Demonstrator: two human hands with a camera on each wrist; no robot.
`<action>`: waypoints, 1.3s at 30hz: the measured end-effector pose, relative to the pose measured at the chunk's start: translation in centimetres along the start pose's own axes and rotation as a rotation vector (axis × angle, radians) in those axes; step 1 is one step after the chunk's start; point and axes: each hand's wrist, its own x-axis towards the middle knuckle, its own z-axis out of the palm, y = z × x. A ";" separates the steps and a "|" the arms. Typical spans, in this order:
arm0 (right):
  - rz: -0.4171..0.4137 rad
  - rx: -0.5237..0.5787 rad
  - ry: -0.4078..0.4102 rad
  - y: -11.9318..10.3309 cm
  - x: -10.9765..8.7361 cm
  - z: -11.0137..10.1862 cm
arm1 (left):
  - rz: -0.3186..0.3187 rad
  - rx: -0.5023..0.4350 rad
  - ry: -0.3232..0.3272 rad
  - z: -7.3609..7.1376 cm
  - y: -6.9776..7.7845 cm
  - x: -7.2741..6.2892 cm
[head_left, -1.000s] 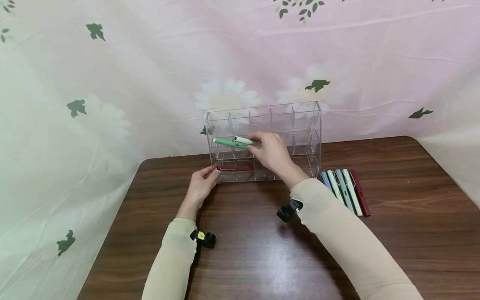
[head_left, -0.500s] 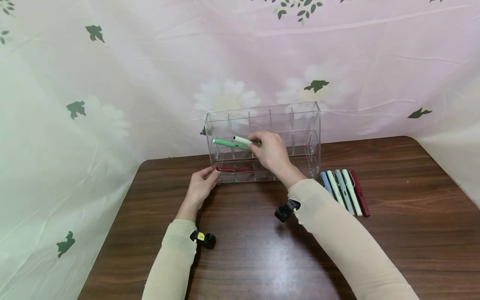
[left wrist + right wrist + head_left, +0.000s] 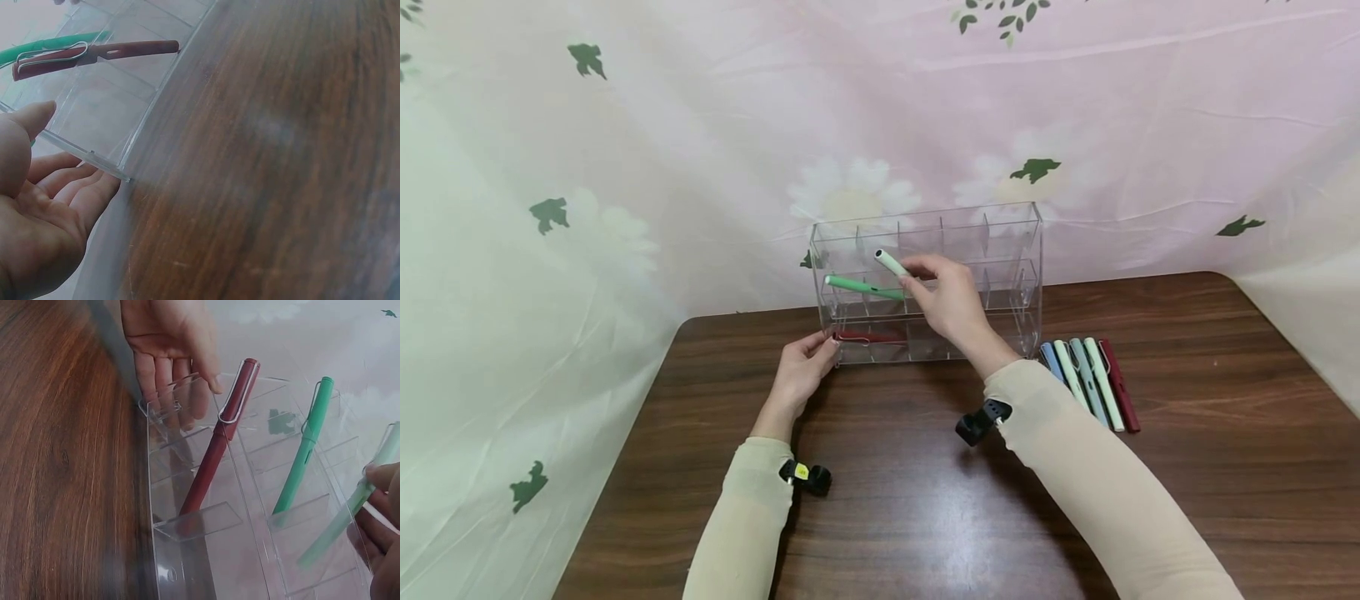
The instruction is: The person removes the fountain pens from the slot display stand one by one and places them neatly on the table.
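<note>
A clear plastic tiered pen rack stands against the backdrop. My left hand grips its left end, the thumb in front and the fingers behind the side wall in the left wrist view. A dark red pen leans in the front tier and a green pen in the middle one. My right hand pinches a pale green pen near its clip; in the right wrist view its lower end shows through the clear plastic by the rear tier. Whether that end is inside a compartment I cannot tell.
To the right of the rack, several pens lie side by side on the brown wooden table: blue, pale green, grey-blue and dark red. A flowered cloth hangs close behind the rack.
My right hand has risen slightly with the pale green pen, whose capped end now tilts higher, above the green pen. My left hand stays at the rack's end.
</note>
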 end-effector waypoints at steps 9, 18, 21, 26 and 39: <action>-0.122 0.097 0.088 0.0 -0.4 -0.9 | -0.006 0.009 0.004 0.1 0.0 0.1; -0.282 0.178 0.220 -0.7 -0.7 -2.7 | 0.002 0.017 0.008 0.1 -0.1 0.1; -0.304 0.183 0.252 -1.1 -0.8 -3.5 | 0.009 0.034 0.010 0.2 -0.1 0.1; -0.315 0.187 0.273 -1.3 -1.2 -4.8 | 0.014 0.052 0.016 0.1 0.0 0.0; -0.243 0.260 0.282 -0.7 -2.8 -7.2 | 0.001 0.064 0.018 0.1 0.1 0.1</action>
